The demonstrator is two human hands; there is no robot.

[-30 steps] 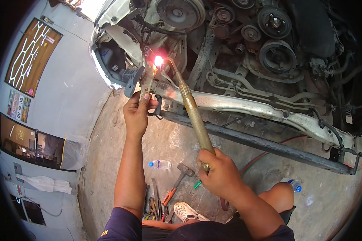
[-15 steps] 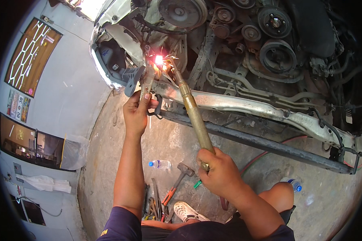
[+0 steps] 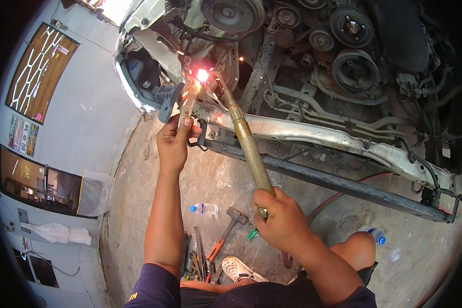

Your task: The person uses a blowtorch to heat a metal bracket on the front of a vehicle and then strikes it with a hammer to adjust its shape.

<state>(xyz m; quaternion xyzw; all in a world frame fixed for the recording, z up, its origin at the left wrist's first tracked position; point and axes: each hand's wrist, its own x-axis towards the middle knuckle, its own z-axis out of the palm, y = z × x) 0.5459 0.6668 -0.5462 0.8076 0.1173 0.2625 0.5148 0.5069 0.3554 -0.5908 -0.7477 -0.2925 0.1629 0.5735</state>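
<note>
My right hand (image 3: pixel 281 215) is wrapped round the brass-coloured handle of a gas welding torch (image 3: pixel 249 149). Its thin bent tip points up and left to a glaring spot on the car's front corner, where sparks fly. In my left hand (image 3: pixel 173 146), a flat metal bracket (image 3: pixel 189 102) is pinched between thumb and fingers. The bracket's upper end lies against the car body just beside the glowing spot. The glare hides the exact joint. A grey plastic piece (image 3: pixel 169 100) sits to the left of the bracket.
A silver crossmember (image 3: pixel 292 130) and a dark bar (image 3: pixel 318 174) run across the car's front, below engine pulleys (image 3: pixel 355 71). On the concrete floor lie a hammer (image 3: pixel 225 233), several hand tools (image 3: pixel 199 259), a plastic bottle (image 3: pixel 205 209) and a red hose (image 3: pixel 323 205).
The torch tip has shifted very slightly left, and the sparks now scatter differently, with some flying farther to the right. My left hand keeps its place on the bracket.
</note>
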